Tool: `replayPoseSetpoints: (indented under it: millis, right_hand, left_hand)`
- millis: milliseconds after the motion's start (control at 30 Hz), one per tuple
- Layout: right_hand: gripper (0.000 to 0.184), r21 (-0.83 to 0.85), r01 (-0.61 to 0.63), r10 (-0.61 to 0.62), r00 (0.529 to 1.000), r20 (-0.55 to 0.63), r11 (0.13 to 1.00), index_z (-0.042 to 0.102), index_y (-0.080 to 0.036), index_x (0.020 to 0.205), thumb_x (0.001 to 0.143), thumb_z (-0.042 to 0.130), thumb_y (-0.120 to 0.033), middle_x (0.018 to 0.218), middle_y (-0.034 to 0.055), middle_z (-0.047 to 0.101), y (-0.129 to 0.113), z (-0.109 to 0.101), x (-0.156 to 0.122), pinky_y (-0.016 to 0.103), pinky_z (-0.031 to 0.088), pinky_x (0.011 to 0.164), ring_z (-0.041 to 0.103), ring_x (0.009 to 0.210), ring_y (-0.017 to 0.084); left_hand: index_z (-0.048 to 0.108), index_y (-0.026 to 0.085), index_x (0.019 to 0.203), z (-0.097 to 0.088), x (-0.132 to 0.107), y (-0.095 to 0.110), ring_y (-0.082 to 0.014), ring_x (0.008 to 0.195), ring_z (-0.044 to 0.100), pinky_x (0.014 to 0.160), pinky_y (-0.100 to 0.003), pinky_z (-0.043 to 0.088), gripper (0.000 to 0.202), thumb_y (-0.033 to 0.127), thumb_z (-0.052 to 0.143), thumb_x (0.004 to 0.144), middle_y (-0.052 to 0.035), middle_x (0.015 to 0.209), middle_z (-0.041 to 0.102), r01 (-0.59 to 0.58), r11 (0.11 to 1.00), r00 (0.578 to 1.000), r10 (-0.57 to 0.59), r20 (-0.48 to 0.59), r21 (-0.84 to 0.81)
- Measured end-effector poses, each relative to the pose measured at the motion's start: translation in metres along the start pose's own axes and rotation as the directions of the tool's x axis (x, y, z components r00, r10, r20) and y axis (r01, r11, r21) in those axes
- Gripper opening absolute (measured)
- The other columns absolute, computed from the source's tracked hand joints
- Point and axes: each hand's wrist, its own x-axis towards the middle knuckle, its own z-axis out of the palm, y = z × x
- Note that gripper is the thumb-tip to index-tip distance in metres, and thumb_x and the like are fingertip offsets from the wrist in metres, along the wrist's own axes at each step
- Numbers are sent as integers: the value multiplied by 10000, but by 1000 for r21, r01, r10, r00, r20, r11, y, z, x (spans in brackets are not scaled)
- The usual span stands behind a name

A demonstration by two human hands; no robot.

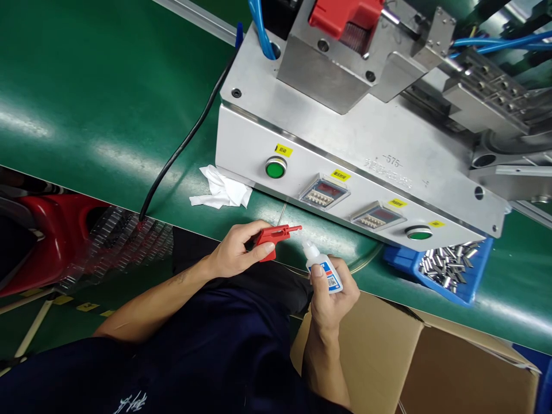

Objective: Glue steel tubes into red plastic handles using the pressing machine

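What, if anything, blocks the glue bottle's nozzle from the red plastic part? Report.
Nothing visible: open gap between the white glue bottle in the right hand and the red plastic part in the left hand.

A glossy green desk (107, 115) fills most of the scene, and overhead light lies on it in pale streaks. Beyond the left hand (239, 250) stands a grey metal machine (366, 144). Its front panel carries two green buttons (276, 168) (each beside a yellow label) and two small digital counters (323, 192). Blue hoses (261, 29) run into its top. A black cable (190, 138) trails across the desk, passing a crumpled white cloth (222, 190) just beyond that hand. Right of the right hand (332, 293) sits a blue tray (474, 284) of small metal sleeves (446, 264). An open cardboard box (388, 345) lies below it. Far left of the left hand, a red bin (47, 230) stands above a green floor (64, 310) with yellow marks.
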Motion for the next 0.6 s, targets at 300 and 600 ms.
replayPoseSetpoints:
  millis: [300, 600]
  right_hand:
    - [381, 29, 5, -5, 1000, 2, 1000, 601, -193, 749, 993, 686, -473, 593, -48, 466, 0, 1, 0, 265, 306, 500, 368, 494, 104]
    - [345, 351, -81, 107, 993, -54, 933, 673, -202, 898, 936, 740, -539, 697, -21, 563, 20, -2, 5, 276, 463, 613, 551, 623, 156]
  left_hand:
    - [730, 143, 1085, 1, 0, 1, -151, 699, 600, 666, -238, 482, 279, 401, 640, 1032, -24, 839, 703, 5, 1000, 1000, -5, 1, 6]
    - [725, 138, 1061, 0, 1, 2, -140, 675, 592, 653, -227, 470, 279, 400, 640, 1019, -16, 813, 687, 44, 998, 999, -45, -2, -40]
